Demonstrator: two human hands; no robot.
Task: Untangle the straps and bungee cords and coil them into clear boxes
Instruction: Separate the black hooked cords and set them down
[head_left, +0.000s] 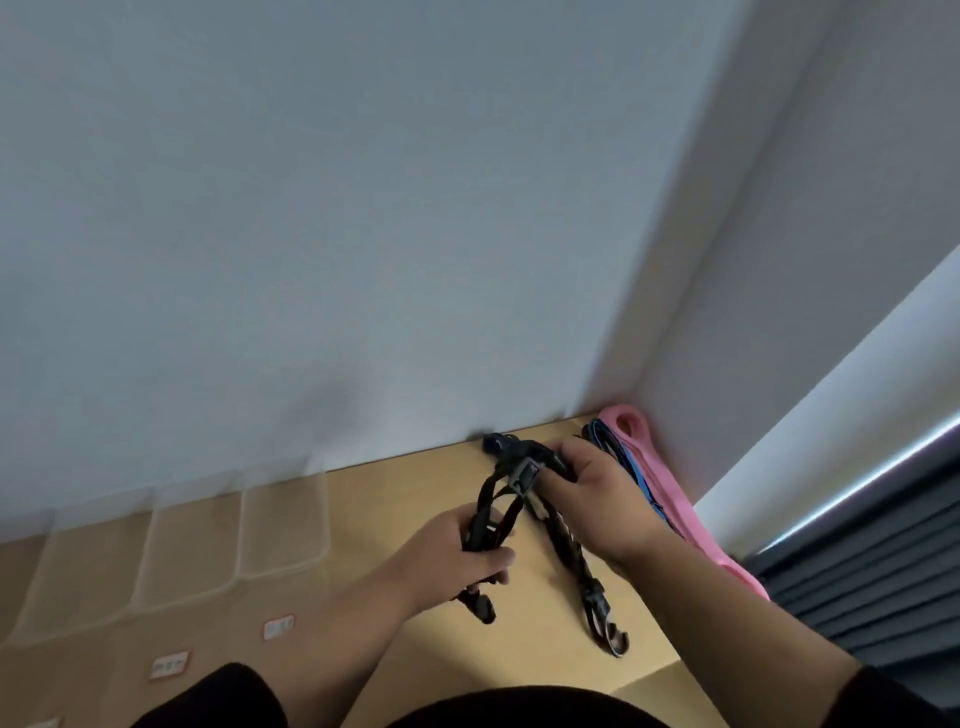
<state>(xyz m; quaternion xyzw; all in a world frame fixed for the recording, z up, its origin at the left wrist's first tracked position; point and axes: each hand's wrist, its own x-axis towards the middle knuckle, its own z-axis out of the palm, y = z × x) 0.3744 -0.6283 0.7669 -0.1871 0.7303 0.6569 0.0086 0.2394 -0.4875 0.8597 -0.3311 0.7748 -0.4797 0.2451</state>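
Where both grip: hand-held black cords (511, 486).

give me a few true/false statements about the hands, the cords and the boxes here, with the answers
1. Both hands grip the black tangle of cords. True: the left hand holds its lower loops and the right hand its upper part.
2. The pink strap lies in a clear box. False: it lies on the desk by the right wall.
3. The clear boxes sit left of the hands. True.
4. A blue strap lies beside the pink strap. True.
5. The black cords are already coiled in a box. False: they are held over the desk.
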